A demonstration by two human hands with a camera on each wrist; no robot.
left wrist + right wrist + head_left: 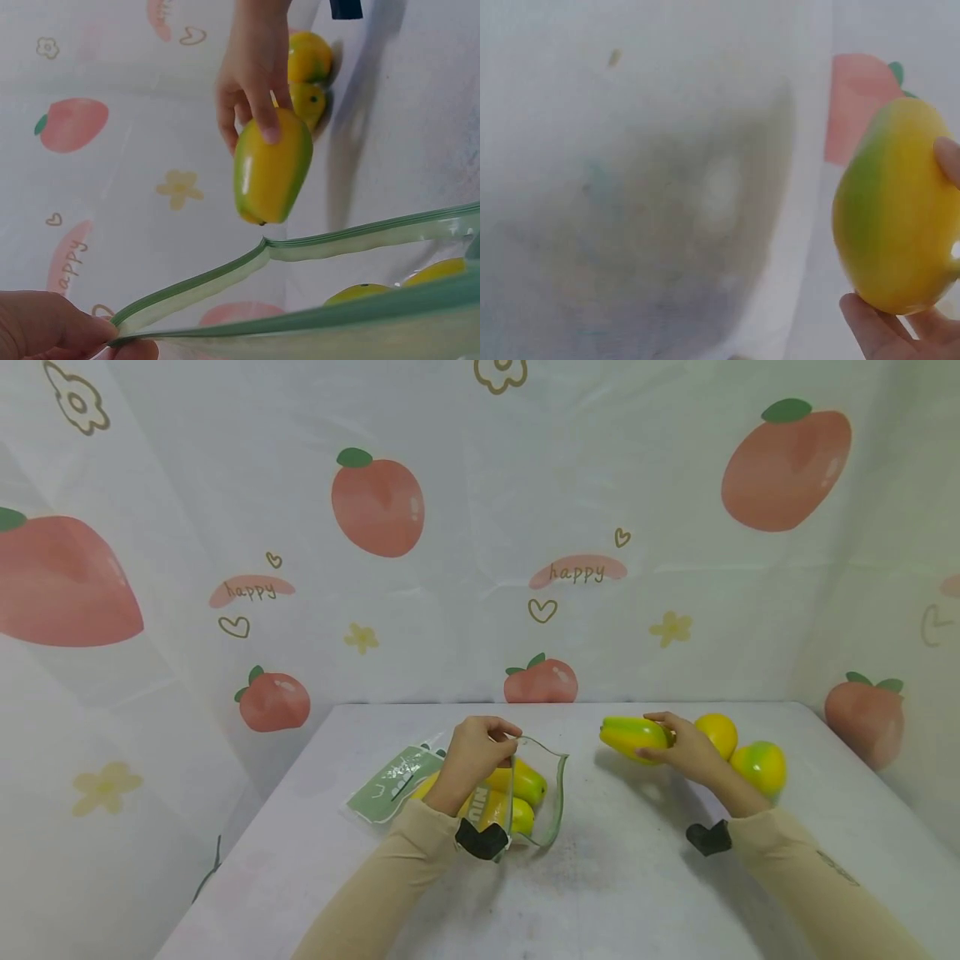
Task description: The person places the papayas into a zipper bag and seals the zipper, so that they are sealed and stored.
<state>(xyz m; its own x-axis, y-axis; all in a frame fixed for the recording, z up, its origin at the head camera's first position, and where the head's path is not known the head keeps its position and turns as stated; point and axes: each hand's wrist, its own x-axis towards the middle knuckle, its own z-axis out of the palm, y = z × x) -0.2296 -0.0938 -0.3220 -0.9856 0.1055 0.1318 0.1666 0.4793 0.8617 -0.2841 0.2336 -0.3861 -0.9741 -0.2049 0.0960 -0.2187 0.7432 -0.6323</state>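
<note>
My left hand [474, 756] pinches the green zip rim [202, 283] of a clear plastic bag [559, 793] between thumb and fingers. The bag's mouth gapes toward the right, and inside lie several yellow-green fruits [531, 785], partly hidden by my hand and the bag's print. To the right, my right hand [686, 748] grips a yellow-green papaya [633, 737] at one end, with fingers and thumb round it. Its free end points left, toward the bag. In the left wrist view that papaya [273, 169] appears just beyond the open rim.
Two more fruits, one yellow [717, 735] and one yellow with green [759, 768], sit on the white table [600, 893] beside my right forearm. Green-printed plastic with a cartoon face [390, 785] lies left of my left hand. A fruit-patterned cloth [465, 635] hangs behind the table.
</note>
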